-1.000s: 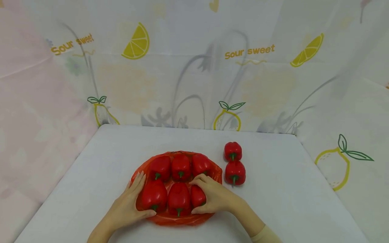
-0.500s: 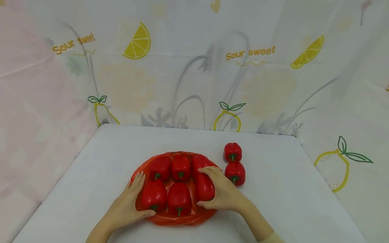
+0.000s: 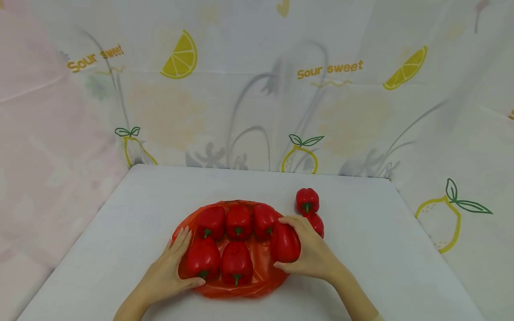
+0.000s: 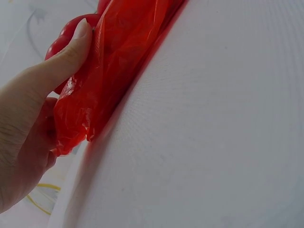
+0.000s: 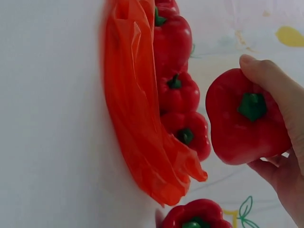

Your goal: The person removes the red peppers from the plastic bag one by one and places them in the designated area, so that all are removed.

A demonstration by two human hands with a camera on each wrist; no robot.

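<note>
In the head view my left hand [image 3: 168, 272] holds the left side of a red plastic bag [image 3: 265, 261], beside a bell pepper [image 3: 204, 256]. The left wrist view shows its thumb [image 4: 71, 57] over the bag's rim. My right hand [image 3: 311, 252] grips a red bell pepper [image 3: 285, 244] between thumb and fingers at the bag's right side. Its green stem [image 5: 252, 106] faces the right wrist camera. Several other red peppers sit in the bag, among them a front-middle pepper [image 3: 237, 261] and a back-right pepper [image 3: 264, 218].
Two loose red peppers stand right of the bag. The farther pepper [image 3: 307, 200] is in plain sight; my right hand partly covers the nearer pepper [image 3: 316, 223]. A patterned cloth [image 3: 241, 102] hangs behind the white table [image 3: 381, 249].
The right hand has lifted the front-right pepper from its place and carried it rightward and slightly away. Bare bag now shows where it sat. My left hand has stayed put.
</note>
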